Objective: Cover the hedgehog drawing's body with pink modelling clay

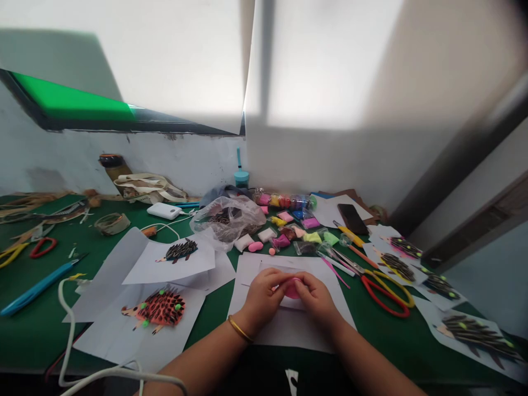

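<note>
Both of my hands meet over a white sheet of paper (pixel 256 324) at the front middle of the table. Between their fingertips is a flattened piece of pink modelling clay (pixel 293 289). My left hand (pixel 266 294), with a gold bangle at the wrist, pinches its left side. On the other side, my right hand (pixel 315 297) grips it with thumb and fingers. A pink lump of clay (pixel 255 246) and a small orange ball (pixel 271 251) lie just past the sheet. Part of the held clay is hidden by my fingers.
Several clay packets (pixel 312 237) and a clear plastic bag (pixel 225 217) lie behind the sheet. Scissors (pixel 385 289) and a phone (pixel 352 218) are at right. Paper hedgehogs (pixel 163 308) flank both sides. A white cable (pixel 68 330) loops at front left, near a blue cutter (pixel 39 289).
</note>
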A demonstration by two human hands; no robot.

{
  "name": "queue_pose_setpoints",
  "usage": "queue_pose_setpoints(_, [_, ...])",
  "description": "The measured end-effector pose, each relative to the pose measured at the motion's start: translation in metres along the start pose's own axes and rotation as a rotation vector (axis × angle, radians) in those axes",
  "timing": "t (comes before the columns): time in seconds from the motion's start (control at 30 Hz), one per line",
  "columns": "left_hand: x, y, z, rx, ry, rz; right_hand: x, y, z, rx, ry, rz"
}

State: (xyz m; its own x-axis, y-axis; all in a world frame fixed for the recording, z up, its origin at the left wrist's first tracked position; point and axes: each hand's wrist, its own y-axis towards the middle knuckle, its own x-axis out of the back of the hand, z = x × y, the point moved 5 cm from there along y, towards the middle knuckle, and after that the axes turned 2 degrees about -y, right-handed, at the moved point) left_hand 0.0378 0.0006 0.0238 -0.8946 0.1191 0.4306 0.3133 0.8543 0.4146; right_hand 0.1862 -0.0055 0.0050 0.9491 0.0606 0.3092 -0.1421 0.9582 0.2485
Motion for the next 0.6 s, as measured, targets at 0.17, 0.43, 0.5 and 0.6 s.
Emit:
queue_pose_setpoints(0.17, [0.004, 0.0007, 0.001, -0.007, -0.036, -0.073, 0.0003, 0.0003, 0.0009, -0.01, 0.01, -0.006])
queue_pose_setpoints(0.43, [0.0017, -0.0002, -0.0009, -0.014, -0.04, -0.048, -0.0017, 0.0002, 0.0034, -0.028, 0.028, 0.034])
queue_pose_setpoints(0.5, [0.0025, 0.0001, 0.0, -0.006, -0.053, -0.065, -0.0003, 0.0003, 0.0029, -0.015, 0.005, 0.007])
queue_pose_setpoints(0.6, [0.005, -0.0003, 0.0048, 0.042, -0.089, -0.124, 0.0023, 0.001, 0.0005, 0.011, -0.051, -0.042])
